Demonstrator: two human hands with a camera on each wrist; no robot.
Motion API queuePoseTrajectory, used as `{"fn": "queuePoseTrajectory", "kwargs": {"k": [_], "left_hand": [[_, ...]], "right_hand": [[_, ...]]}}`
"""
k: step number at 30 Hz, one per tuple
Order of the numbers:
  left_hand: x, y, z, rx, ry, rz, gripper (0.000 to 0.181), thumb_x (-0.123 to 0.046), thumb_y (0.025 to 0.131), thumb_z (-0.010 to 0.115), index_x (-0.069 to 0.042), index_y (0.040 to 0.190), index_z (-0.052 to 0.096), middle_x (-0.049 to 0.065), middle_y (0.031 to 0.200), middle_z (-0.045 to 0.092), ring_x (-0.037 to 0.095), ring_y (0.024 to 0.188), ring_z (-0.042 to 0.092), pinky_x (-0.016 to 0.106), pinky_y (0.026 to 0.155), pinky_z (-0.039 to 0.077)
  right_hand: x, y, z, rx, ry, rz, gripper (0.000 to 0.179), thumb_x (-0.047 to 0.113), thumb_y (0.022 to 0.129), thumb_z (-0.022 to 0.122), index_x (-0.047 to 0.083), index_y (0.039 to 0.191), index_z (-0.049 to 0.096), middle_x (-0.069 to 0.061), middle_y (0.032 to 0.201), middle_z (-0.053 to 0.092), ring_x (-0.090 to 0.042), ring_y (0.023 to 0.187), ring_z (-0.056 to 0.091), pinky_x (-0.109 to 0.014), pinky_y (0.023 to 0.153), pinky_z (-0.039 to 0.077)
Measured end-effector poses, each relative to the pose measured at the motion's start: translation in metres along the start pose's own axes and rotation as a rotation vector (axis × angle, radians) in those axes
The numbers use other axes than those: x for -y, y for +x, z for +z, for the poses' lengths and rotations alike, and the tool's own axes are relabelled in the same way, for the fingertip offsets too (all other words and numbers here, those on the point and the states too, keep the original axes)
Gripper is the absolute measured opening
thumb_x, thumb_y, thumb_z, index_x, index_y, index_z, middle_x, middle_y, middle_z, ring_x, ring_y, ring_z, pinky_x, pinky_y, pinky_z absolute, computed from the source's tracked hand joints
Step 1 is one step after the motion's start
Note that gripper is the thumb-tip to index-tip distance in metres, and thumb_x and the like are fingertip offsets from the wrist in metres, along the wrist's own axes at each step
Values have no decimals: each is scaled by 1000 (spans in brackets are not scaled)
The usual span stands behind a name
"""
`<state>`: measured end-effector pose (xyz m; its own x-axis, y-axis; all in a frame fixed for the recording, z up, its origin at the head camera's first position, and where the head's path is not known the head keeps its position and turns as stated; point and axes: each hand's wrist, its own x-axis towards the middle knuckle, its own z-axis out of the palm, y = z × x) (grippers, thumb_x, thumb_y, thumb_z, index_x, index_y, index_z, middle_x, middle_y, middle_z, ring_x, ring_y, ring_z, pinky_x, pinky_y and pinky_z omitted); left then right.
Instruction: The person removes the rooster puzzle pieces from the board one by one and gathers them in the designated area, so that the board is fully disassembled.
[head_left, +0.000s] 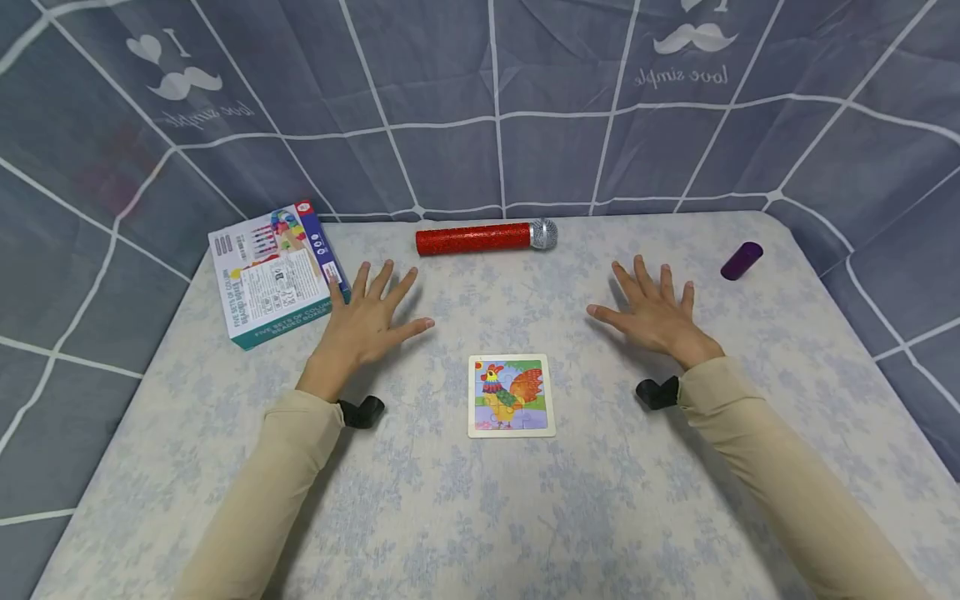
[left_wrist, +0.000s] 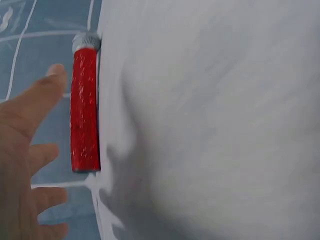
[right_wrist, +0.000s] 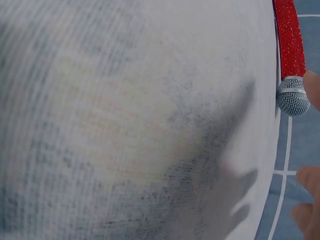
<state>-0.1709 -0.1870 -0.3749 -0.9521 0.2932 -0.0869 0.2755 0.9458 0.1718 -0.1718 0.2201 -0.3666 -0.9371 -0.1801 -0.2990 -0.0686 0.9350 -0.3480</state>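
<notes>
My left hand point(head_left: 363, 327) hovers over the table with its fingers spread, empty, beside the right edge of a beaded-boxes carton point(head_left: 273, 271); one finger overlaps the carton's corner in the head view. My right hand point(head_left: 654, 315), likewise spread and empty, is held over the right half of the table. Between and nearer than the hands lies a square rooster puzzle point(head_left: 512, 396) in a white frame. A glittery red microphone point(head_left: 474, 239) with a silver mesh head lies at the back; the left wrist view shows this microphone point(left_wrist: 85, 110) beyond the left thumb.
A small dark purple cylinder point(head_left: 741, 261) lies at the back right. Pale floral cloth covers the table point(head_left: 480, 517). A grey-blue curtain point(head_left: 442, 83) with white lines hangs along the back and both sides. Black wrist cameras point(head_left: 363, 412) protrude inward from both cuffs.
</notes>
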Motion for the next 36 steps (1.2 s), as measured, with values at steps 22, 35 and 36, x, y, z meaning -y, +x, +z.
{"fn": "queuePoseTrajectory", "kwargs": {"k": [22,35,36], "left_hand": [[-55,-43,12,67,-224,426,57,-36,84,77,-20,137,61,11,146,50,39,140,35,73,108,8],[-62,-55,21,126,-287,397,42,-34,85,78,-16,122,72,10,146,49,40,141,32,70,107,21],[-63,-56,22,125,-293,393,43,-34,84,78,-16,122,72,10,146,49,40,142,32,69,108,22]], "right_hand": [[44,3,14,17,223,-379,52,17,89,74,0,135,57,-17,134,59,-33,122,54,-49,100,43],[114,-8,42,151,93,-452,33,20,87,76,8,118,70,1,102,65,-14,89,57,-28,76,50],[117,-9,44,156,86,-443,33,21,88,76,9,118,70,2,102,65,-13,89,57,-28,76,50]]}}
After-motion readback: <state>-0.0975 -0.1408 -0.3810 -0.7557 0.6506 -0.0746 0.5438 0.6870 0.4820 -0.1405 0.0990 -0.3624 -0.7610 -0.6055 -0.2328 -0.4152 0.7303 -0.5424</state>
